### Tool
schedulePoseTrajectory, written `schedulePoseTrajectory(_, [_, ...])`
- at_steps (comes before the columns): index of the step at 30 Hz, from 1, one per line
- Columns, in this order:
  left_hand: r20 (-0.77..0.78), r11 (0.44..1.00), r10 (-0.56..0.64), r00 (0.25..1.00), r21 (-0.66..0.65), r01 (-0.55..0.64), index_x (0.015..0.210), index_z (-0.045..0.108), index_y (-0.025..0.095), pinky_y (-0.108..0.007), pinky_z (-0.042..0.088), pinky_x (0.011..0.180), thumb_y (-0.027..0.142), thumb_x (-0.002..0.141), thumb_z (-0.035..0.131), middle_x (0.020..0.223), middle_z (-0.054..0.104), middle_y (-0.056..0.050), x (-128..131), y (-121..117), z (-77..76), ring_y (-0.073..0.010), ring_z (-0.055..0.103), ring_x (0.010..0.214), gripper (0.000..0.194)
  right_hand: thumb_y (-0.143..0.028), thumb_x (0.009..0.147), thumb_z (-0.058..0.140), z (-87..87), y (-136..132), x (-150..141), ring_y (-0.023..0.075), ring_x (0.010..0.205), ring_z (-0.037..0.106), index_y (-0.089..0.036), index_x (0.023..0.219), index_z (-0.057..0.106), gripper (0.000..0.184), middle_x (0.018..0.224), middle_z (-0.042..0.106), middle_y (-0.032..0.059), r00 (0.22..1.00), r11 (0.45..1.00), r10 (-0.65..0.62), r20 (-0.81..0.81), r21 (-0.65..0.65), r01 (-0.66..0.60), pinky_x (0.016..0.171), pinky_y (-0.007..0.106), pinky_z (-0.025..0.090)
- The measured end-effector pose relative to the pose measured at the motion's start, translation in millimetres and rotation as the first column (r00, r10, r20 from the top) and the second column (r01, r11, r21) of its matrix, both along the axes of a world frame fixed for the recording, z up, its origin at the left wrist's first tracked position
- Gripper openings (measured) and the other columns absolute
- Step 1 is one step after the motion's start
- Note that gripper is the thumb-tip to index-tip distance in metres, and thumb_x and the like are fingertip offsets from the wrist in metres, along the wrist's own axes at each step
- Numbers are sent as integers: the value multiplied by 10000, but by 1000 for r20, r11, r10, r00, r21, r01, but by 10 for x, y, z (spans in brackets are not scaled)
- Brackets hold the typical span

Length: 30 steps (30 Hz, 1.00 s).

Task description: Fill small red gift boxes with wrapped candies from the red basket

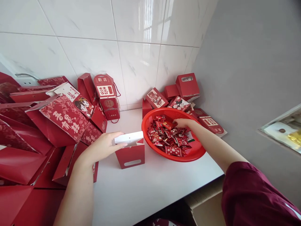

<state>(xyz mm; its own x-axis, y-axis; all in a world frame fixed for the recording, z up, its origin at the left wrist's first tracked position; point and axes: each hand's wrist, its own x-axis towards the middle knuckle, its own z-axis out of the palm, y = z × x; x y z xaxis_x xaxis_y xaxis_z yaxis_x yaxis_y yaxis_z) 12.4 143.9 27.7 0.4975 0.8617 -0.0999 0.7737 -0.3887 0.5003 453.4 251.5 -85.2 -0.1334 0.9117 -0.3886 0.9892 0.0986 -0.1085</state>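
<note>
My left hand [107, 145] grips the upper left edge of a small red gift box [131, 157], thumb in front and fingers behind. The box stands upright on the white table with its top open, its white inner flap showing and an oval window low on the front. A red plastic basket [150, 145] full of red-wrapped candies [172, 151] stands to the right of the box. My right hand [182, 123] reaches into its far side, fingers closed at a red-wrapped candy [168, 125]; the fingertips are partly hidden.
Many red gift boxes [62, 117] are piled along the left. A decorated box with cord handles [107, 94] stands by the tiled wall. More boxes [187, 84] lie behind the basket. A grey wall [240, 69] bounds the right; a cardboard box [209, 204] is below the table edge.
</note>
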Motion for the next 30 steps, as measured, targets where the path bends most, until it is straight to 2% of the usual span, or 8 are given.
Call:
schedulePoseTrajectory(5, [18, 996, 72, 997, 54, -73, 926, 652, 275, -241, 430, 648, 518, 916, 437, 853, 687, 35, -16, 30, -29, -175, 630, 766, 325, -156, 773, 677, 159, -64, 47, 209, 936, 646, -145, 881, 699, 110, 959, 709, 65, 992, 987, 6, -126, 159, 14, 881, 321, 477])
schedulePoseTrajectory(8, [92, 980, 97, 991, 166, -112, 1043, 618, 300, -238, 445, 731, 441, 886, 525, 1036, 678, 38, -17, 17, -45, -178, 631, 901, 231, -131, 770, 623, 400, -222, -23, 206, 932, 646, -152, 920, 687, 165, 975, 709, 56, 971, 937, 13, -240, 343, 72, 867, 290, 467])
schedulePoseTrajectory(11, [129, 955, -33, 991, 298, -6, 1051, 618, 295, -249, 432, 857, 352, 884, 534, 1217, 602, 23, 28, -22, -66, -188, 580, 1066, 197, -172, 824, 568, 622, -510, -266, 174, 925, 646, -167, 1015, 646, 207, 1057, 690, 42, 930, 877, 75, -359, 467, 110, 865, 278, 480])
schedulePoseTrajectory(16, [14, 974, -137, 990, 185, 132, 918, 693, 289, -265, 453, 747, 417, 917, 482, 1077, 615, 2, 96, -99, -88, -172, 618, 864, 246, -365, 853, 644, 810, -1153, -1012, 156, 773, 650, -192, 1019, 642, 239, 938, 702, 23, 685, 807, 283, -671, 553, 207, 721, 280, 523])
schedulePoseTrajectory(20, [-12, 985, -123, 992, 122, 123, 1005, 680, 307, -269, 463, 693, 561, 772, 655, 1137, 597, 7, 68, -200, -9, -168, 625, 784, 345, -343, 829, 702, 991, -1547, -1505, 112, 610, 578, -206, 899, 667, 158, 809, 691, -11, 662, 719, 378, -647, 656, 230, 580, 245, 476])
schedulePoseTrajectory(26, [-50, 983, -111, 993, 139, 117, 1112, 631, 355, -274, 482, 757, 541, 730, 709, 1230, 566, 33, 37, -306, 71, -195, 628, 947, 433, -249, 848, 690, 1428, -1826, -1848, 140, 792, 639, -233, 992, 659, 148, 940, 710, 4, 582, 493, 588, -562, 819, 294, 654, 251, 499])
schedulePoseTrajectory(28, [-39, 985, -98, 994, 136, 102, 1162, 614, 360, -288, 493, 793, 549, 733, 703, 1288, 549, 28, -3, -282, 55, -208, 628, 985, 478, -265, 868, 666, 1465, -1814, -1983, 130, 767, 634, -236, 1013, 651, 149, 938, 707, 2, 523, 515, 605, -600, 796, 318, 659, 248, 495])
schedulePoseTrajectory(30, [-11, 989, -83, 997, 124, 83, 1206, 600, 359, -303, 500, 843, 564, 733, 697, 1349, 526, 20, -69, -232, 28, -229, 620, 1049, 524, -289, 900, 623, 1417, -1728, -2135, 117, 721, 624, -225, 1015, 640, 133, 891, 702, 0, 497, 638, 580, -646, 739, 216, 650, 239, 482])
